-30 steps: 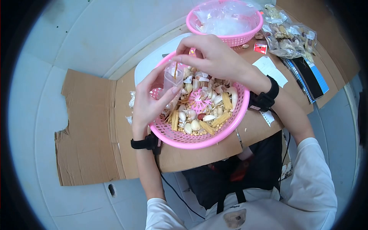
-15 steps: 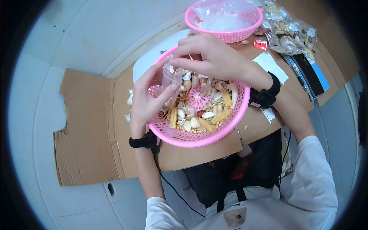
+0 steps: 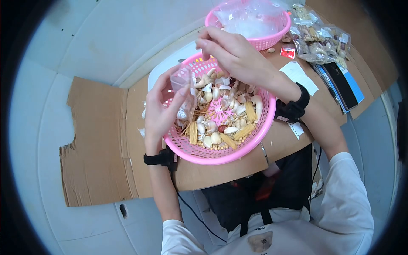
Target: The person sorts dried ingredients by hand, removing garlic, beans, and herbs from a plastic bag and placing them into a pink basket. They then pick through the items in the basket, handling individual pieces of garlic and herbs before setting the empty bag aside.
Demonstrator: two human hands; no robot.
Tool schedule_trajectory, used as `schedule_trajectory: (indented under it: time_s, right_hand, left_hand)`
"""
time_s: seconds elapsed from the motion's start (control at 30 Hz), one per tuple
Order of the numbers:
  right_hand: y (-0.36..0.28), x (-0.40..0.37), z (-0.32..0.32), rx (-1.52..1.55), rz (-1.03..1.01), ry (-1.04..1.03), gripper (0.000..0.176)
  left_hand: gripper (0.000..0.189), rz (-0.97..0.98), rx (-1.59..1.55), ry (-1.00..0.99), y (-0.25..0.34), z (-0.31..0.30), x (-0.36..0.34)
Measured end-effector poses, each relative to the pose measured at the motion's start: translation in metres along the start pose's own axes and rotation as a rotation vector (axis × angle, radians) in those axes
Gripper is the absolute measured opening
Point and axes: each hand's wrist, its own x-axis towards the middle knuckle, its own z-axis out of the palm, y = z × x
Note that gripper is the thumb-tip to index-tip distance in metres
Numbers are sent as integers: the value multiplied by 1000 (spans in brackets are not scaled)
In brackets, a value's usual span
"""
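Note:
My left hand [image 3: 162,106] grips a small clear plastic bag [image 3: 182,78] between thumb and fingers, over the left side of a pink basket [image 3: 221,158]. Bent fingers mark my right hand [image 3: 236,53], raised above the basket's far side and apart from the bag. Whether anything sits in its fingertips is hidden. In the basket lie peeled garlic cloves [image 3: 216,137], yellowish dried sticks [image 3: 250,111], pale round beans, a red date [image 3: 222,128] and loose garlic skins.
A second pink basket [image 3: 265,42] at the back holds clear plastic bags [image 3: 250,21]. Filled packets [image 3: 321,40] lie at the back right, by a black-and-blue notebook [image 3: 340,85]. Paper [image 3: 299,76] and a red card [image 3: 287,52] rest on the cardboard [image 3: 100,144].
My right hand has moved up and away from the bag, leaving it in my left hand. The bag's mouth now shows more clearly. The basket stays in place.

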Motion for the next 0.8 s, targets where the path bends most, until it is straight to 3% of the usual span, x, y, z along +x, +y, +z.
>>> schedule_trajectory:
  time_s: [0.07, 0.13, 0.17, 0.23, 0.27, 0.33, 0.47, 0.53, 0.63, 0.73, 0.8]
  right_hand:
    - [2, -3, -2, -14, 120, -60, 30]
    - [13, -8, 3, -258, -42, -295, 29]
    - [19, -13, 7, -253, -37, -295, 29]
    - [23, -18, 14, -227, -166, -565, 32]
    - [24, -18, 14, -228, -169, -566, 32]
    - [18, -14, 10, -351, -88, -863, 37]
    - [8, -14, 5, -327, -13, -889, 44]
    - [4, -14, 4, -204, 145, -864, 39]
    - [-1, -12, 2, -177, 216, -826, 27]
    - [7, -11, 6, -256, 38, -740, 20]
    - [3, -15, 3, -203, 81, -770, 21]
  left_hand:
    - [53, 5, -41, 47, -2, 0, 0]
    - [51, 15, -192, 100, -5, 0, 0]
    - [51, 9, -192, 97, -5, -1, -1]
    - [52, -43, -226, 119, -2, -2, -2]
    - [52, -41, -226, 122, -2, -3, -3]
    - [51, -2, -141, 102, -1, -4, -3]
    - [51, 26, -165, 109, -1, -2, -1]
    - [51, 23, -145, 93, -2, -2, -2]
    - [50, -7, -191, 105, 2, 0, -2]
    - [50, 17, -173, 104, -1, -1, 0]
    - [50, 11, -186, 125, -4, 0, -2]
